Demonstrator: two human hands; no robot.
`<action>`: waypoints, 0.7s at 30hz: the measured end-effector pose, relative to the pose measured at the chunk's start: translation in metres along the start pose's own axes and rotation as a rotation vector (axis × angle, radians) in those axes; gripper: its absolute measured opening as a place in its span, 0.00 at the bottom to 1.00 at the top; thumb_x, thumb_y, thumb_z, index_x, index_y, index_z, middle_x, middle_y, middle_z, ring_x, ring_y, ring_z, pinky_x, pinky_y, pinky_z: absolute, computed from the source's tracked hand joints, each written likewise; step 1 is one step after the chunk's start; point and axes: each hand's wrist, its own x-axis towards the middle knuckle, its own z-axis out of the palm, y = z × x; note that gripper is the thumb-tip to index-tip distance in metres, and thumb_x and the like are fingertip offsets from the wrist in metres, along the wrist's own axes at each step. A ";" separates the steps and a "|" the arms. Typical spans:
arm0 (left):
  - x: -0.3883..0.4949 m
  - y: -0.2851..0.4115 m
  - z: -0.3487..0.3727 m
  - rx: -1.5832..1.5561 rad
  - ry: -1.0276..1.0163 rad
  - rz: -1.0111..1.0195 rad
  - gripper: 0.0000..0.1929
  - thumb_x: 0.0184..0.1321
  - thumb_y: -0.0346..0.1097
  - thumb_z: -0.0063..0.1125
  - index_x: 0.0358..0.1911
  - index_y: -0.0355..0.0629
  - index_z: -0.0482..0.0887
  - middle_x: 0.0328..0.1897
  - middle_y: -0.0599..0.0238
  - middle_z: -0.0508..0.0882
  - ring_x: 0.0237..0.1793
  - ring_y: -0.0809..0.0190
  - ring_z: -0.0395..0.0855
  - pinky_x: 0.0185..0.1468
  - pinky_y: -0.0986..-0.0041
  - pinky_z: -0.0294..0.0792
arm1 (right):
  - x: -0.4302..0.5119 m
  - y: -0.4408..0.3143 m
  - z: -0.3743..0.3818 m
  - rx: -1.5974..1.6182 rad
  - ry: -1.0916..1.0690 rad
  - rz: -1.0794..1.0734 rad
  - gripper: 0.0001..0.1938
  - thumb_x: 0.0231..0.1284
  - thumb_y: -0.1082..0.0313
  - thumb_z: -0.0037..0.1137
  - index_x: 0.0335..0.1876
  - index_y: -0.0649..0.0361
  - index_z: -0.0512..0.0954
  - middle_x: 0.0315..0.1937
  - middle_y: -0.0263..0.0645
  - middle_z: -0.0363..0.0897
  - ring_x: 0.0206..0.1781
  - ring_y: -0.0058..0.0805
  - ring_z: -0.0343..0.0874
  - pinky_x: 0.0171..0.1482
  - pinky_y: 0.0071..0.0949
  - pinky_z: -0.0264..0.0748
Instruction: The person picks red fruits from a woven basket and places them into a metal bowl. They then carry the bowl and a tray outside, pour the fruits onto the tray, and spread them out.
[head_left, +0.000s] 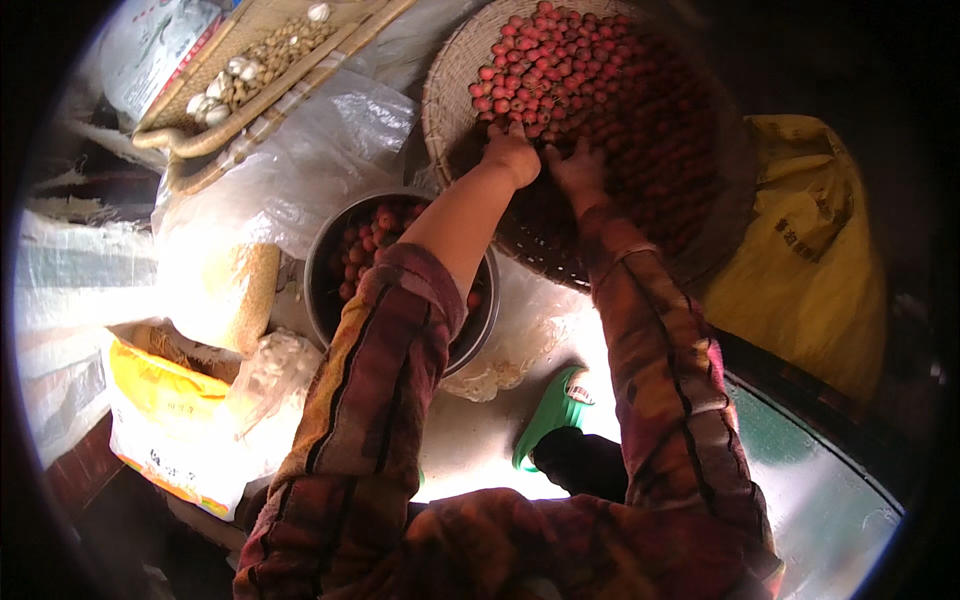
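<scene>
Both my arms, in checked sleeves, reach forward over a round woven basket (442, 90) holding many small red fruits (540, 67) that look like hawthorns. At the near edge of the lit fruit is my left hand (512, 154), its fingertips touching them. My right hand (579, 169) lies just to its right, partly in shadow, with thumb and fingers apart. Whether either hand grips a fruit cannot be made out. Below the basket, partly under my left forearm, stands a round metal bowl (491, 322) with more red fruits (367, 244) in it.
At the upper left, a woven scoop (247, 124) holds garlic bulbs (217, 90) and small tan pieces. Clear plastic (345, 120) lies beside it. An open orange-white bag (169, 420) stands at left, a yellow sack (802, 277) at right. A green slipper (551, 409) is on the floor.
</scene>
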 end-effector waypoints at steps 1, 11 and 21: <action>-0.001 0.001 0.003 0.045 0.011 0.000 0.33 0.62 0.37 0.42 0.72 0.41 0.51 0.72 0.36 0.50 0.68 0.32 0.58 0.70 0.57 0.57 | -0.001 0.000 -0.002 0.027 -0.002 0.002 0.46 0.50 0.37 0.55 0.71 0.56 0.56 0.64 0.62 0.60 0.65 0.61 0.60 0.67 0.58 0.52; 0.005 -0.008 0.007 -0.036 -0.027 -0.022 0.35 0.60 0.47 0.53 0.71 0.58 0.55 0.67 0.39 0.61 0.65 0.36 0.66 0.66 0.55 0.63 | -0.015 -0.021 0.005 0.005 0.021 -0.072 0.34 0.53 0.40 0.53 0.63 0.52 0.68 0.61 0.56 0.66 0.63 0.55 0.65 0.66 0.51 0.56; 0.018 -0.020 0.033 0.003 -0.244 0.016 0.27 0.65 0.46 0.40 0.65 0.40 0.64 0.65 0.39 0.71 0.63 0.41 0.72 0.66 0.61 0.64 | -0.022 -0.017 -0.026 -0.022 -0.442 -0.104 0.31 0.53 0.44 0.56 0.64 0.43 0.69 0.59 0.59 0.68 0.62 0.57 0.69 0.60 0.44 0.70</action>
